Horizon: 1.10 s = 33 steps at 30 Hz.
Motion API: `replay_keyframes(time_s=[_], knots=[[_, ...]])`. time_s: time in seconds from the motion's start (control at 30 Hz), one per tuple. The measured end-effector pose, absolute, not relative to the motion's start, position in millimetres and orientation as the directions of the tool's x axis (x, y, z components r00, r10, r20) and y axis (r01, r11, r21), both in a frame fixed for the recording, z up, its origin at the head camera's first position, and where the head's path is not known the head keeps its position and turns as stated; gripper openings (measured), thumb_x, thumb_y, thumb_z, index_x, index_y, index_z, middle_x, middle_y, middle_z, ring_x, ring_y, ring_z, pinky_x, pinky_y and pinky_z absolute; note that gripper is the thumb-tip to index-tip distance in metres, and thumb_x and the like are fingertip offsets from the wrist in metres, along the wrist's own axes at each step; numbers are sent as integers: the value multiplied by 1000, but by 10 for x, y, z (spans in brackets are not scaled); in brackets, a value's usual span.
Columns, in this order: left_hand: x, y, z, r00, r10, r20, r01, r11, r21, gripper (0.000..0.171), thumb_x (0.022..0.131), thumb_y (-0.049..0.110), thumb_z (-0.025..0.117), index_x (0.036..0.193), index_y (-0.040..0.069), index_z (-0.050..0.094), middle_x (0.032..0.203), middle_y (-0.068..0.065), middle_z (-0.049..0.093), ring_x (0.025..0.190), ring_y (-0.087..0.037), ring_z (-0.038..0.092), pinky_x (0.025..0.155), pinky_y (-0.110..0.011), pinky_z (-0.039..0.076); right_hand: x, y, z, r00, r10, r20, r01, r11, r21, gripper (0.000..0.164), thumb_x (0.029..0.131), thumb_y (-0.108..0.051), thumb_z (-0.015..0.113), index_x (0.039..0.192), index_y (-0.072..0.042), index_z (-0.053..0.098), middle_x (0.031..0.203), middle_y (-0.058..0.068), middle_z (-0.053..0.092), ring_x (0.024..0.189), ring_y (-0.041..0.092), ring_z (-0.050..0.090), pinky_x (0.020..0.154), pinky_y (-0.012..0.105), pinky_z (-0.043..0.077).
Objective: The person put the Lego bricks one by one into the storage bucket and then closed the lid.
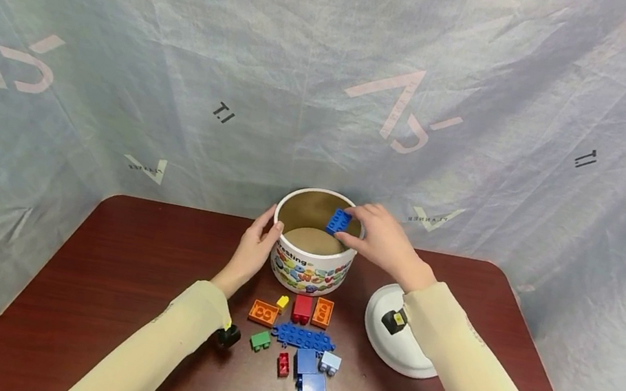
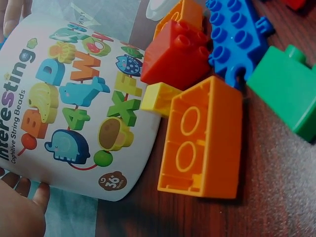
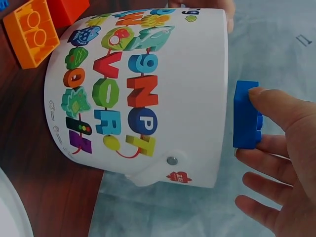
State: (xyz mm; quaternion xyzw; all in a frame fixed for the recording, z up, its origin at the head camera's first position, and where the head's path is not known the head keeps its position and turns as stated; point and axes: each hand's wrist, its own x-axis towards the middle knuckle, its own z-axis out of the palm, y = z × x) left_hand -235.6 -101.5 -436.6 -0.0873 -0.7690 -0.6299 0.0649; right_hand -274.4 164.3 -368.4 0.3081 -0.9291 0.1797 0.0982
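Tabletop (image 1: 146, 250): I logged a glossy surface; in my judgement, a shoved container could slide on it. White container (image 1: 308, 272): it stood upright near the far edge, mouth upward. A knock on its rim could have tipped it, chiefly if the left-side support slackened. Lid (image 1: 383, 348): it lay on the right, partly beneath the right sleeve (image 1: 476, 357). A low pull of that arm could have dragged it.

Left hand (image 1: 256, 245): I saw it against the container's left side, thumb and fingers apart. The left wrist view cropped it, so I could not tell whether it gripped or merely braced. Right hand (image 1: 383, 239): thumb and fingertips pinched the blue brick across opposite ends.

Blue plate (image 1: 303, 338): it lay in front of the container among loose bricks; a forearm sweep could have scattered them. Blue brick (image 1: 338, 222): I noted it above the mouth, near the right rim, where a slip could have dropped it outside. Yellow brick (image 1: 283, 302): sitting just beside an orange brick (image 1: 263, 313), it risked obstructing a sliding base.
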Motion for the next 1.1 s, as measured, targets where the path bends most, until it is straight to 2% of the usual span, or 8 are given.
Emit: replay_keyframes(time_s=[0.2, 0.7, 0.97, 1.1], knots=[[-2348, -1007, -4361, -976, 45, 212, 216, 192, 957, 55, 110, 13, 52, 158, -7, 35, 163, -28, 34, 149, -40, 37, 117, -53, 39, -2808, 1549, -3718, -799, -539, 268, -599, 757, -263, 53, 94, -36, 79, 131, 0, 68, 124, 17, 70, 120, 36, 60, 105, 51, 48], [-2370, -1011, -4402, -978, 50, 204, 210, 200, 957, 56, 110, 13, 51, 158, -8, 33, 163, -28, 34, 148, -41, 40, 115, -53, 40, -2926, 1380, -3817, -787, -568, 241, -615, 754, -229, 51, 93, -34, 81, 128, 1, 69, 120, 17, 73, 110, 34, 63, 96, 48, 53], [-2603, -1025, -4744, -977, 35, 210, 213, 186, 959, 57, 111, 16, 50, 162, -2, 31, 165, -25, 32, 150, -40, 37, 117, -56, 37, -2946, 1332, -3813, -805, -557, 206, -593, 767, -244, 49, 92, -31, 82, 128, 1, 69, 119, 18, 73, 105, 33, 62, 93, 47, 53], [-2633, -1032, -4797, -975, 32, 220, 222, 171, 960, 57, 111, 20, 52, 162, 2, 34, 165, -22, 34, 147, -38, 42, 116, -54, 39, -2954, 1319, -3817, -813, -549, 194, -582, 779, -233, 50, 92, -32, 82, 129, 0, 69, 122, 17, 72, 108, 33, 62, 96, 48, 53]])
